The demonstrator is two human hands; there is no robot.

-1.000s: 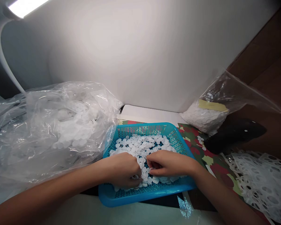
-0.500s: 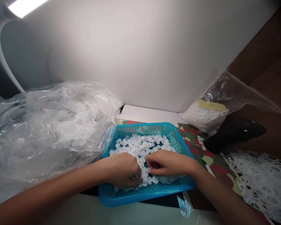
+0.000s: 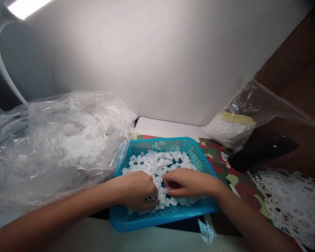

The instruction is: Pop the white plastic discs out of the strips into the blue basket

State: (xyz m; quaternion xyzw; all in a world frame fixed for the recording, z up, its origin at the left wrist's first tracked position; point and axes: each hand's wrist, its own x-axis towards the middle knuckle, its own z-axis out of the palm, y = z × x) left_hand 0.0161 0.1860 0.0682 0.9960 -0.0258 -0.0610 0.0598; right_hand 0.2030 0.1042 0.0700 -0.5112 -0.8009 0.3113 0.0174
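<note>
A blue perforated plastic basket [image 3: 152, 224] holds a loose layer of small round white discs [image 3: 157, 161]. My left hand [image 3: 139, 190] is curled closed low over the discs on the basket's near left side. White disc edges show between its thumb and fingers. Facing it from the right, my right hand [image 3: 190, 182] has its fingers bent in toward the thumb. What sits at those fingertips, if anything, is too small to tell. Between the two hands a strip of discs stays visible, with blue basket floor showing through.
A big clear plastic bag [image 3: 78, 140] of white pieces lies on the left. Back right stands a clear bag with a yellow label [image 3: 237, 118], beside a black object [image 3: 265, 152]. Punched white sheets [image 3: 296, 206] are piled at right. A lamp [image 3: 28, 8] shines above left.
Almost nothing differs. Both hands keep their places and closed shapes over the discs, and the view has shifted only slightly.
</note>
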